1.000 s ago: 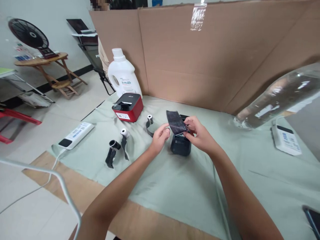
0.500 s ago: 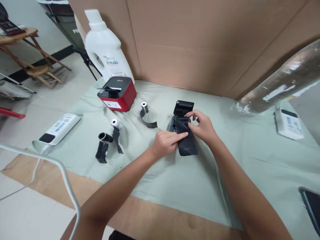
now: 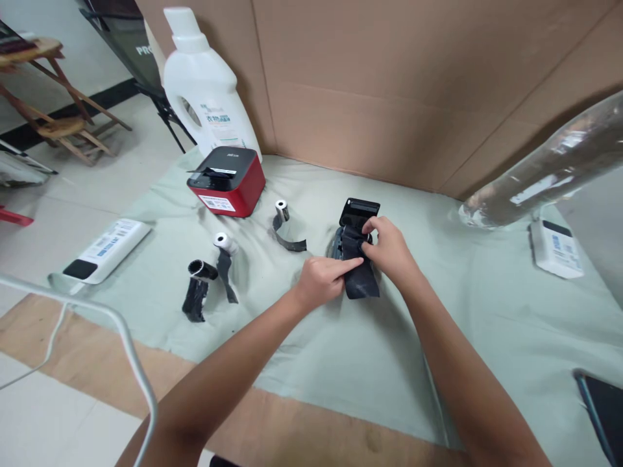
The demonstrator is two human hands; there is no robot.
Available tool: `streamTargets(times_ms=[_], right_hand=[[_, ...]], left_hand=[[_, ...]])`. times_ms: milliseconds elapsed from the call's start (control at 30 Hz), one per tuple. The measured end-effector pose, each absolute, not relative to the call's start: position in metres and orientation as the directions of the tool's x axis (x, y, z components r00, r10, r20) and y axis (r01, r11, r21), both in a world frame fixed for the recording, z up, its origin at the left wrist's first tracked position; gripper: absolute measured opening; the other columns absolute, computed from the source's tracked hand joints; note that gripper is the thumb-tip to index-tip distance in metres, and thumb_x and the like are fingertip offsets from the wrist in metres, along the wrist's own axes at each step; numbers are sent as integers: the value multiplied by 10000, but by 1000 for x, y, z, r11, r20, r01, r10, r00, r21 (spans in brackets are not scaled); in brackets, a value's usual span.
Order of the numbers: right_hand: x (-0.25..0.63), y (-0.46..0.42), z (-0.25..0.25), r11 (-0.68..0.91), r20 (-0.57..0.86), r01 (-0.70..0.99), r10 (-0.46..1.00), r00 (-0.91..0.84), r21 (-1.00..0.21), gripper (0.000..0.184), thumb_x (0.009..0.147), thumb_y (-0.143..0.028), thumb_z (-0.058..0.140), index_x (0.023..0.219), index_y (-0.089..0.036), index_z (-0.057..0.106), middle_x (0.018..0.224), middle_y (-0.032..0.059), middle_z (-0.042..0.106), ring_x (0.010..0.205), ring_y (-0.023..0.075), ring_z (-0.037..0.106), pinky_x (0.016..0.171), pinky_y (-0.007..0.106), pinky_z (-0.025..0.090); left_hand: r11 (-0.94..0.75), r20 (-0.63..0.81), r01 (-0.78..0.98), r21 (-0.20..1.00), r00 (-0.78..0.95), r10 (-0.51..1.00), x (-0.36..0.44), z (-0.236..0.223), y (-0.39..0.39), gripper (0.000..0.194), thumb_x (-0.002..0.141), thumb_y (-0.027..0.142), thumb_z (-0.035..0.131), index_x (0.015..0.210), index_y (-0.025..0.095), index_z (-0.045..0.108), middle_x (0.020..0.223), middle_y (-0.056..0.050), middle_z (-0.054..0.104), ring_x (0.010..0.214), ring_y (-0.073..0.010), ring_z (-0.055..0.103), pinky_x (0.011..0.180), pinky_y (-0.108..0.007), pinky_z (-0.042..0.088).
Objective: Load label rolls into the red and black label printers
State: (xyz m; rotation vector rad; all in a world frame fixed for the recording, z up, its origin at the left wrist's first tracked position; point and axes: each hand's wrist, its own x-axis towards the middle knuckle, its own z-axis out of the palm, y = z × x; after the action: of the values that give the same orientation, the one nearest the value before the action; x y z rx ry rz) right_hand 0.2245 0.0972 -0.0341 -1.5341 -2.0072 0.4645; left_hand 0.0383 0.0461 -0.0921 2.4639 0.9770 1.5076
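Near the middle of the cloth sits a small printer-like device (image 3: 337, 242), its glossy black lid (image 3: 359, 213) tilted up at the back. A wide black strip (image 3: 363, 282) lies over it and hangs down in front. My left hand (image 3: 321, 280) is at the device's left front, index finger stretched onto the strip and the other fingers curled by its edge. From the right, my right hand (image 3: 388, 246) pinches the strip just below the lid, where it bunches up. The inside of the device is mostly hidden under the strip and my fingers.
A white roll (image 3: 281, 209), another white roll (image 3: 224, 242) and a black roll (image 3: 202, 268), each with a dark tail, stand left. Behind are a red-black box-shaped machine (image 3: 248, 188) and white detergent bottle (image 3: 204, 84). A phone (image 3: 603, 408) lies right; a white cable (image 3: 121, 331) crosses left.
My right fingers have moved slightly left and down over the device, and the black strip is now creased under them. My left index finger remains on the strip.
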Motion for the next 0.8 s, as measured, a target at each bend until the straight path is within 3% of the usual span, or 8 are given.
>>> streamTargets(times_ms=[133,300,400,467,533,600,667,800], right_hand=[[220,96,-34,239,131,821,971,-200,-518,258,704,-78,576,894,-214,684,1049,95,570,904,247,595,846,411,500],[234,99,-17,241,35,720,957,-289,-650,284,728,-116,608,941,-212,769,1107,101,602,865,209,609,872,393,518],[245,106,-4,160,96,679,987,-131,-716,260,808,-205,580,1003,-219,752,1035,83,658,720,179,570,783,385,509],[249,113,-1,134,210,651,977,40,-747,300,847,-276,574,1106,-208,708,1082,91,664,680,164,548,752,379,495],[249,120,-3,156,257,594,962,89,-789,352,868,-336,571,1179,-201,666,1155,105,659,673,153,547,728,364,485],[249,124,-6,173,210,510,977,16,-843,347,883,-378,558,1162,-197,658,1118,92,677,672,149,561,696,340,476],[249,123,-6,164,151,453,986,-66,-876,290,881,-403,567,1052,-193,670,945,54,688,653,149,557,660,315,461],[250,108,4,243,80,492,941,-329,-836,123,815,-319,639,842,-202,667,834,23,635,681,151,551,678,301,462]], left_hand=[[-783,755,476,401,313,576,37,-95,46,327,912,149,576,1178,214,753,836,-23,804,641,-128,723,600,-227,548],[-809,791,466,357,310,527,36,-92,45,307,914,150,595,1176,196,750,843,-28,803,650,-129,720,613,-233,538],[-830,782,470,300,378,496,31,-86,47,316,923,144,562,1168,202,753,716,-2,760,590,-112,673,592,-226,502],[-859,776,463,218,452,440,25,-81,49,349,921,116,520,1152,224,759,616,26,693,533,-97,615,565,-217,464],[-883,768,449,135,515,380,18,-75,50,363,920,102,503,1143,234,758,576,40,642,502,-91,567,545,-216,426],[-889,759,448,98,544,358,12,-71,49,339,934,115,508,1143,229,750,571,43,617,493,-88,537,534,-221,398],[-886,752,455,94,551,363,10,-70,47,318,946,134,512,1144,226,744,564,47,590,491,-88,517,527,-227,381],[-894,749,441,83,564,348,13,-73,40,333,916,110,512,1135,220,739,547,55,540,484,-95,488,516,-238,362]])
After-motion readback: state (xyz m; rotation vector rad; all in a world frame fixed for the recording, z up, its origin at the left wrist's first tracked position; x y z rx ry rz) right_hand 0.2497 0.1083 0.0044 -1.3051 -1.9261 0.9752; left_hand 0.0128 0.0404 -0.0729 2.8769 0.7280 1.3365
